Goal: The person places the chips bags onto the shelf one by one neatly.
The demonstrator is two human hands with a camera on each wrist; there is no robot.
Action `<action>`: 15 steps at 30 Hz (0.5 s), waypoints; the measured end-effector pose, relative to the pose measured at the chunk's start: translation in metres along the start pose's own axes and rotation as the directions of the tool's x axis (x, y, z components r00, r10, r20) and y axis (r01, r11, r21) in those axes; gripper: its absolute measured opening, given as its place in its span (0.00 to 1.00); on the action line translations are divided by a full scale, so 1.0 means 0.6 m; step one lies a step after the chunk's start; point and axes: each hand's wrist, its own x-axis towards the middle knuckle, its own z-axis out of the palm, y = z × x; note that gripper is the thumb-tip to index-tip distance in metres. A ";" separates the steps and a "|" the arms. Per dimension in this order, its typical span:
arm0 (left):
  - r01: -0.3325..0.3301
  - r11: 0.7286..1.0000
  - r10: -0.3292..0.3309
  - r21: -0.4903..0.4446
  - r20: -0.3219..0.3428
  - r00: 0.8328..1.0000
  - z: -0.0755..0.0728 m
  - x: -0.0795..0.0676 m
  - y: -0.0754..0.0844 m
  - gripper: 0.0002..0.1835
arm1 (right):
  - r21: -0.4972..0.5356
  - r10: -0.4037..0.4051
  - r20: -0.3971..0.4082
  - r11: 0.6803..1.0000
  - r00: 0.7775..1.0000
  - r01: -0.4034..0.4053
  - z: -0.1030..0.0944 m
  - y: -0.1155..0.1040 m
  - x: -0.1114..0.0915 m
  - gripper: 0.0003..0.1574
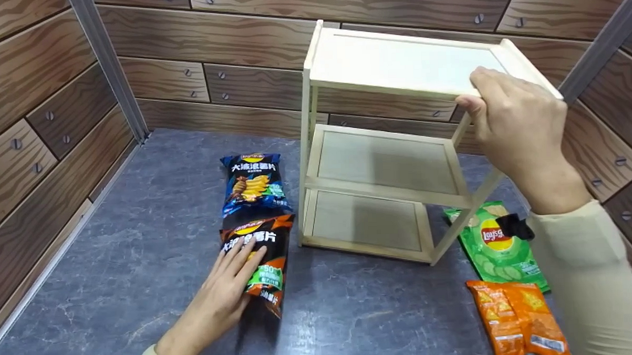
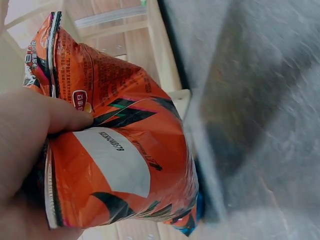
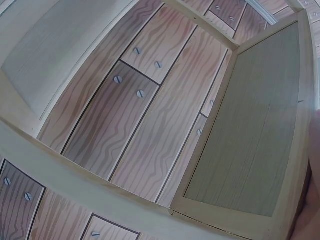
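My left hand (image 1: pixel 222 288) holds an orange-and-black bag of potato chips (image 1: pixel 269 276), fingers spread over its front. In the left wrist view the thumb presses against the back of the chip bag (image 2: pixel 125 165), and a dark shadow falls on the surface beside it. My right hand (image 1: pixel 524 117) grips the front edge of the top tier of a pale wooden three-tier shelf (image 1: pixel 390 190), near its right corner, thumb below the board. The right wrist view looks in among the shelf's panels (image 3: pixel 245 120), with part of the hand at the right edge.
A blue-and-black chip bag (image 1: pixel 253 185) lies left of the shelf, just beyond the held bag. To the right lie a green Lay's bag (image 1: pixel 499 244), partly behind the right forearm, and an orange snack bag (image 1: pixel 515 317). Wood-patterned walls (image 1: pixel 211 34) enclose the grey marbled surface (image 1: pixel 139 246).
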 end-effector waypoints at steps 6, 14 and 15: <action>-0.018 1.000 0.018 0.009 0.004 1.000 -0.016 -0.002 0.016 0.45 | 0.006 -0.013 -0.006 1.000 1.000 0.013 0.002 0.000 0.000 0.47; -0.017 1.000 0.017 0.007 0.023 1.000 -0.042 -0.009 0.034 0.46 | 0.001 -0.015 -0.003 1.000 1.000 0.015 0.000 0.001 -0.001 0.46; -0.027 1.000 0.027 0.010 0.024 0.999 -0.044 -0.010 0.037 0.47 | 0.001 -0.016 -0.004 1.000 1.000 0.016 0.000 0.001 -0.001 0.46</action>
